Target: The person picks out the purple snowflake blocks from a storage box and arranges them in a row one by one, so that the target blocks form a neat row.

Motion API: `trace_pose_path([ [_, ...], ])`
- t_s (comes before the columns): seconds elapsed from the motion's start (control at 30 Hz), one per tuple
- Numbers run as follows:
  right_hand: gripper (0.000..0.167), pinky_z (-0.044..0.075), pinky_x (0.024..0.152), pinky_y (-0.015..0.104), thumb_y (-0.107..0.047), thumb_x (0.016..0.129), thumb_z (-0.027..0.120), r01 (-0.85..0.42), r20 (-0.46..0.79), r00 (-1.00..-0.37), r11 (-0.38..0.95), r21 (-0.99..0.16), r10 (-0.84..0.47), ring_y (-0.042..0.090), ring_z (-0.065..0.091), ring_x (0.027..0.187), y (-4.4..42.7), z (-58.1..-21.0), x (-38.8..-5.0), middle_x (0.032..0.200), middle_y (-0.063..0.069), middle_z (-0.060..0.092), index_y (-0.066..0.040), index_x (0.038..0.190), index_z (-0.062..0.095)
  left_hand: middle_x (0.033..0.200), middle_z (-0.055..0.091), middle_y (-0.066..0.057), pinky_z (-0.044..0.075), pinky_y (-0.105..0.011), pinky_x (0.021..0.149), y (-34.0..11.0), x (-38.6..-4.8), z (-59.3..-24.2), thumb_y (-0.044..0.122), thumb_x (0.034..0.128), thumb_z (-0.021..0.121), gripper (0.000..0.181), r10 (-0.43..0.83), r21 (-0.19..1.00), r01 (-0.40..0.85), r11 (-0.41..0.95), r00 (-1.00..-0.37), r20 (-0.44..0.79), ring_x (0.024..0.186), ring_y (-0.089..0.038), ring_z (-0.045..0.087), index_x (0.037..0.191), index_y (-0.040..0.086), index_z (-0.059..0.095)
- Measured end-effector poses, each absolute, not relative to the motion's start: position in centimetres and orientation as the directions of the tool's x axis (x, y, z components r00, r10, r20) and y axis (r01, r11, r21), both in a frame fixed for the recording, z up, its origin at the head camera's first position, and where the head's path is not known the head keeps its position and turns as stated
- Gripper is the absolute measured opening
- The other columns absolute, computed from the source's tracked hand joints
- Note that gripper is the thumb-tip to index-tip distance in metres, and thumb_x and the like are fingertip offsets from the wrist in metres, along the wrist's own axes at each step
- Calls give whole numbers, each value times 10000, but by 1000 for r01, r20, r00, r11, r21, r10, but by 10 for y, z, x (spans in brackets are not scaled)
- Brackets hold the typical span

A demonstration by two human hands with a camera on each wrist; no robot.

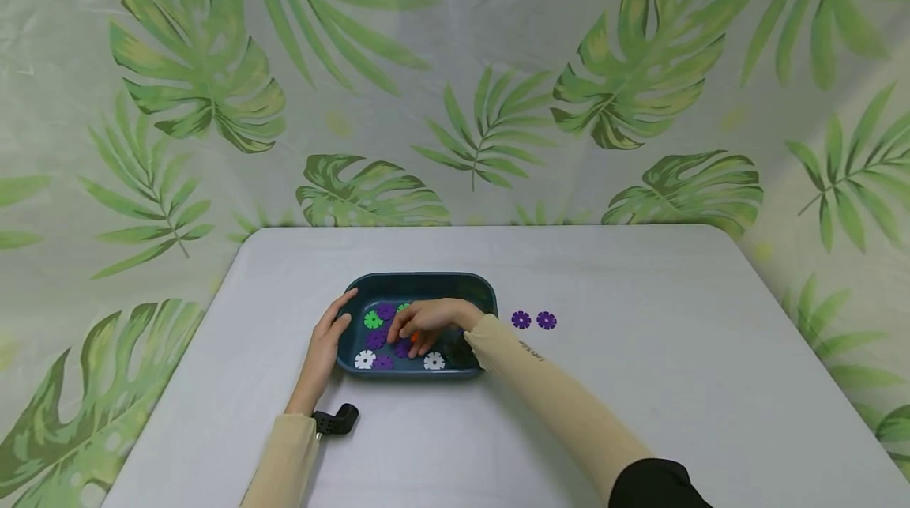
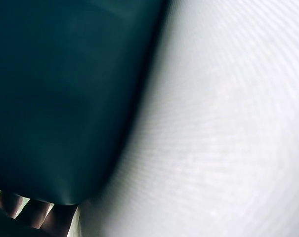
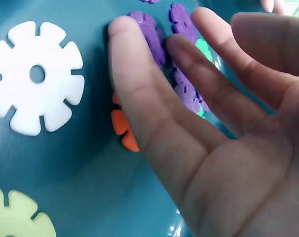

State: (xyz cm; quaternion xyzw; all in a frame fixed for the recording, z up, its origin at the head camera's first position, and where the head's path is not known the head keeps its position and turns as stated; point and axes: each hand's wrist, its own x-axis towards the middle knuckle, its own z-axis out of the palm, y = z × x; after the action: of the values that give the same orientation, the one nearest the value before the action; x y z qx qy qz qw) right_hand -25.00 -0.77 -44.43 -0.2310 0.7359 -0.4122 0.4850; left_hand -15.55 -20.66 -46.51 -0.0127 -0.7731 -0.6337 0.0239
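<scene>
A dark teal tray (image 1: 426,285) holds several notched plastic discs in purple, green, white and orange. My left hand (image 1: 327,342) grips the tray's left wall, thumb at the rim; in the left wrist view its fingers (image 2: 59,219) show past the tray's outer side. Inside the tray, my right hand (image 1: 425,324) reaches down among the discs with its fingers fairly straight. In the right wrist view, one fingertip overlaps a purple disc (image 3: 156,44), and an orange disc (image 3: 120,122) is partly hidden behind that finger. Nothing shows as pinched.
Two purple discs, a nearer one (image 1: 521,320) and one farther right (image 1: 547,321), lie on the white table (image 1: 640,318) beside the tray. A white disc (image 3: 21,101) and a yellow-green disc (image 3: 18,217) lie apart from the cluster. A leaf-patterned cloth (image 1: 498,42) hangs behind.
</scene>
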Motion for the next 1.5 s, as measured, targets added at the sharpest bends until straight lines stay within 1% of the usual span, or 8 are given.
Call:
trace_pose_path([
  [0.13, 238, 560, 713, 331, 13, 986, 421, 93, -536, -439, 557, -825, -721, 216, 640, 719, -11, -447, -249, 985, 116, 599, 59, 1118, 614, 1544, 258, -113, 86, -519, 1134, -210, -159, -477, 127, 1048, 336, 418, -16, 983, 53, 178, -998, 57, 1428, -270, 146, 1461, 85, 386],
  [0.37, 189, 552, 602, 275, 78, 929, 461, 78, -529, -463, 563, -823, -711, 174, 633, 622, -10, -451, -248, 858, 108, 598, 70, 1047, 607, 1538, 284, -61, 87, -522, 1132, -216, -168, -500, 189, 1047, 358, 412, -31, 979, 79, 189, -996, 86, 1428, -239, 154, 1455, 158, 414],
  [0.53, 125, 508, 510, 218, 61, 917, 516, 67, -505, -522, 557, -828, -687, 131, 576, 530, -6, -452, -248, 718, 90, 572, 45, 984, 620, 1537, 286, -49, 86, -515, 1134, -215, -168, -500, 187, 1049, 353, 411, -32, 980, 72, 184, -996, 79, 1428, -227, 154, 1455, 163, 414],
  [0.73, 162, 488, 533, 242, 16, 923, 527, 72, -432, -539, 471, -879, -723, 130, 515, 521, 12, -441, -252, 666, 63, 534, 23, 1054, 622, 1543, 266, -97, 74, -519, 1135, -210, -162, -483, 122, 1046, 340, 418, -26, 984, 49, 169, -998, 54, 1430, -260, 145, 1459, 102, 395],
  [0.87, 195, 471, 571, 289, 4, 939, 493, 57, -332, -543, 361, -931, -771, 158, 503, 558, 38, -429, -256, 719, 64, 527, 61, 1110, 567, 1540, 259, -143, 83, -523, 1133, -206, -157, -469, 93, 1039, 338, 424, -21, 982, 56, 181, -998, 61, 1428, -290, 145, 1458, 43, 376],
  [1.0, 176, 442, 573, 274, -14, 954, 475, 46, -251, -593, 278, -959, -766, 169, 477, 592, 72, -416, -254, 778, 77, 503, 46, 1104, 545, 1540, 257, -143, 89, -511, 1136, -205, -155, -466, 96, 1042, 328, 423, -23, 980, 55, 192, -998, 61, 1428, -283, 149, 1459, 34, 370],
  [1.23, 172, 418, 569, 251, -56, 975, 485, 22, -196, -727, 263, -964, -658, 154, 453, 627, 145, -410, -254, 813, 91, 486, 22, 1122, 527, 1539, 261, -136, 80, -503, 1139, -205, -155, -467, 97, 1043, 324, 422, -24, 983, 57, 177, -998, 63, 1429, -271, 147, 1458, 41, 375],
  [1.5, 219, 436, 602, 279, -43, 985, 462, 97, -247, -845, 318, -943, -474, 159, 475, 657, 232, -443, -244, 809, 97, 496, 89, 1160, 476, 1534, 275, -138, 93, -492, 1140, -205, -156, -468, 96, 1042, 326, 419, -27, 980, 65, 189, -997, 72, 1426, -270, 158, 1452, 35, 381],
])
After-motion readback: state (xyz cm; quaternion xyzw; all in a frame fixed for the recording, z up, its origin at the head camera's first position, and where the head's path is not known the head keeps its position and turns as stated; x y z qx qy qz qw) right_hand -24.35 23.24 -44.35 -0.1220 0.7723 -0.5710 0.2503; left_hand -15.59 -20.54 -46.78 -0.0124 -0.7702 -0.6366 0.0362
